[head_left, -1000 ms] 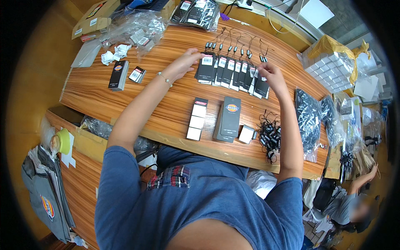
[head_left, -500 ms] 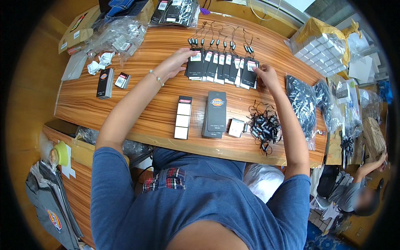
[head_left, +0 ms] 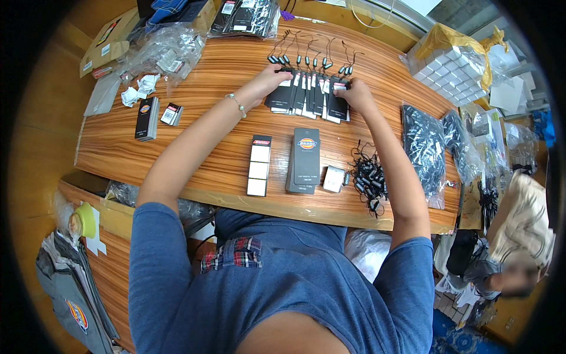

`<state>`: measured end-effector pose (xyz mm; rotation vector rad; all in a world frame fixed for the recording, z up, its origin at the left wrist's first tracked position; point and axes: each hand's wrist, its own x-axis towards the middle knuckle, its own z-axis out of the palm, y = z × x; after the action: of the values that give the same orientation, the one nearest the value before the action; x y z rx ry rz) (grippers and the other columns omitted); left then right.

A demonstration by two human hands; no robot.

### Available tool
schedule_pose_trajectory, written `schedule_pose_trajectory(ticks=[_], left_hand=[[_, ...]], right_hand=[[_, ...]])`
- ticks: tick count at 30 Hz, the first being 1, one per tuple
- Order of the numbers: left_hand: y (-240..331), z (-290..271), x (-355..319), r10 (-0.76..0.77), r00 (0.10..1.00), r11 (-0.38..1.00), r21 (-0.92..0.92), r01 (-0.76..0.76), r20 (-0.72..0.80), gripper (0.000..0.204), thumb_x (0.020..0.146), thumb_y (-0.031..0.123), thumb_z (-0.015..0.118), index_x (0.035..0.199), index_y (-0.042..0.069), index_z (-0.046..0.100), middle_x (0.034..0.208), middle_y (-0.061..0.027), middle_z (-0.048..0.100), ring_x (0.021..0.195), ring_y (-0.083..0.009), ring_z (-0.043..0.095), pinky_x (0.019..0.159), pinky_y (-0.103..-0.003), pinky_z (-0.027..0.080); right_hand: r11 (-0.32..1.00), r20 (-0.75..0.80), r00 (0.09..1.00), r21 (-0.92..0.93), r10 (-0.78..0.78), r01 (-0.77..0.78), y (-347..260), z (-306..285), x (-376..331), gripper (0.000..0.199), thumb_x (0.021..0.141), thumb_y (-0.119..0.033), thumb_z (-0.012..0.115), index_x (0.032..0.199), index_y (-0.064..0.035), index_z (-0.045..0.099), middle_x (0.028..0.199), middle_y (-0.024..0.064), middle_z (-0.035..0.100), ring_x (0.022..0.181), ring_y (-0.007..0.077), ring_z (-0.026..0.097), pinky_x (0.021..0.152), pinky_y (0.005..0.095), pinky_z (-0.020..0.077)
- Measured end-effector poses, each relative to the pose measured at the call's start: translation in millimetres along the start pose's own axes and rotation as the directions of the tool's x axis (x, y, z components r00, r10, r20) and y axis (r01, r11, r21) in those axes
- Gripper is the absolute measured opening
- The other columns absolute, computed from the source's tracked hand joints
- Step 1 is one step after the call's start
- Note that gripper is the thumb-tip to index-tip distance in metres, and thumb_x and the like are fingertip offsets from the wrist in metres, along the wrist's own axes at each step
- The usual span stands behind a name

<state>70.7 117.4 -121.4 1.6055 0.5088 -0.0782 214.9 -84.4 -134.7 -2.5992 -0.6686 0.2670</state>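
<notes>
An overlapping row of black hang tags (head_left: 316, 100) with white barcode stickers lies at the far middle of the table. Their black strings with small fasteners (head_left: 299, 60) stretch away behind them. At the row's left end, my left hand (head_left: 268, 84) is closed on the top of the outermost tag. My right hand (head_left: 357, 96) pinches the tag at the right end. Nearer me are a stack of long grey-black tags (head_left: 306, 162), a strip of white-panelled labels (head_left: 258, 166), a small white stack of stickers (head_left: 333, 179) and a tangle of black tag strings (head_left: 369, 180).
To the left stand black tag bundles (head_left: 147, 120) and smaller tags (head_left: 171, 114), with crumpled paper (head_left: 140, 90) behind. Bagged tags (head_left: 246, 17) lie at the back. On the right are a wrapped block of white boxes (head_left: 451, 71) and bagged black strings (head_left: 424, 147). Another person (head_left: 486, 274) is at far right.
My hands have come closer together, squeezing the tag row narrower; the right end has shifted left. At far right, the other person has lifted a beige bundle.
</notes>
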Motion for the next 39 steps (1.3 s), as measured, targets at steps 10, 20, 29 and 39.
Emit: schedule_pose_trajectory(ticks=[10,20,29,39], left_hand=[[-4.3,11.3,6.6,0.023,1.000,0.998,0.055,-0.023,-0.005,0.069,0.080,0.031,0.057,0.132,-0.002,0.025,0.126,-0.0218,0.040,0.117,-0.0261,0.040,0.096,-0.035,0.031],[1.0,25.2,8.3,0.121,0.988,0.991,0.073,-0.114,-0.101,0.068,0.074,0.022,0.062,0.126,-0.008,0.031,0.115,-0.0225,0.047,0.103,-0.0249,0.051,0.083,-0.029,0.044],[-4.8,36.5,0.8,0.141,0.989,0.978,-0.149,-0.145,-0.034,0.077,0.078,0.022,0.059,0.133,-0.007,0.013,0.123,-0.0240,0.039,0.111,-0.0240,0.044,0.089,-0.028,0.039],[2.8,46.0,-6.4,0.133,0.988,0.976,-0.185,-0.118,0.075,0.080,0.080,0.020,0.058,0.135,-0.006,0.006,0.124,-0.0223,0.039,0.113,-0.0230,0.043,0.093,-0.027,0.036]], right_hand=[[0.992,0.126,0.991,0.117,0.038,-0.053,-10.8,5.2,3.3,0.049,0.061,-0.034,0.076,0.087,0.0046,0.061,0.092,0.0227,0.061,0.089,0.0310,0.059,0.076,0.0363,0.0462],[0.986,0.024,0.999,0.163,0.032,-0.036,-14.5,20.8,8.7,0.063,0.053,-0.032,0.081,0.095,0.0081,0.057,0.101,0.0240,0.058,0.098,0.0308,0.055,0.082,0.0352,0.0457],[0.927,-0.016,0.999,0.373,0.029,-0.021,2.1,53.6,18.5,0.068,0.053,-0.029,0.081,0.102,0.0082,0.052,0.105,0.0243,0.053,0.099,0.0337,0.052,0.083,0.0366,0.0435],[0.976,-0.146,0.988,0.204,-0.049,0.079,-28.0,43.0,-10.3,0.067,0.058,-0.034,0.077,0.103,0.0074,0.051,0.101,0.0238,0.052,0.099,0.0355,0.050,0.084,0.0367,0.0427]])
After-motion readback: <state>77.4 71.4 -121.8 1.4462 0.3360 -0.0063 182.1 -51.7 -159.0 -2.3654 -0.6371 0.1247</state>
